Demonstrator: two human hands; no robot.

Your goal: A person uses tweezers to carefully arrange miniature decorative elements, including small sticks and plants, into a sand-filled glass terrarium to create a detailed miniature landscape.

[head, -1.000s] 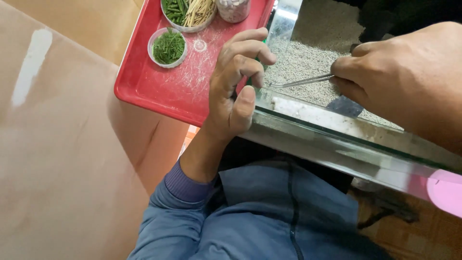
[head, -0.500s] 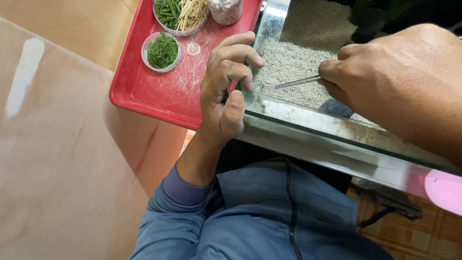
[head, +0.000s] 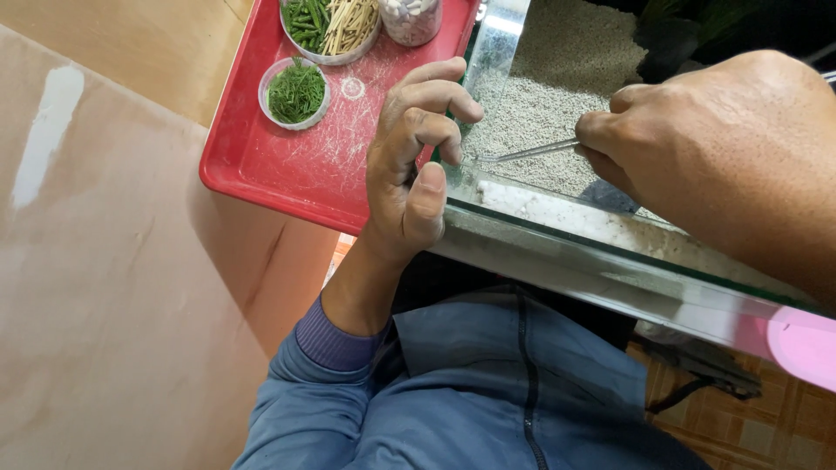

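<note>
Here the right hand (head: 723,165) pinches thin metal tweezers (head: 527,152), thumb and forefinger closed on the near end; the shaft is slim, silvery and slightly glinting, and it slants out leftward from the grip, over pale grey gravel (head: 557,113) inside a glass tank (head: 601,252). The tips lie just above or on the gravel; contact cannot be told. The left hand (head: 414,165) rests at the tank's near-left corner, fingers curled loosely, thumb along the glass rim; it holds nothing that shows, and its fingertips sit just beside the tweezer tips.

Count: one pair of tweezers, one tank, one red tray (head: 287,165), three containers on it. These are a small round dish of fine green cuttings (head: 296,91), a larger dish of green and tan stems (head: 335,26), and a jar of pale pebbles (head: 409,17), cut off by the frame.

Edges: the tray abuts the tank's left wall and overhangs its support. Bare gravel lies open beyond the grip.
</note>
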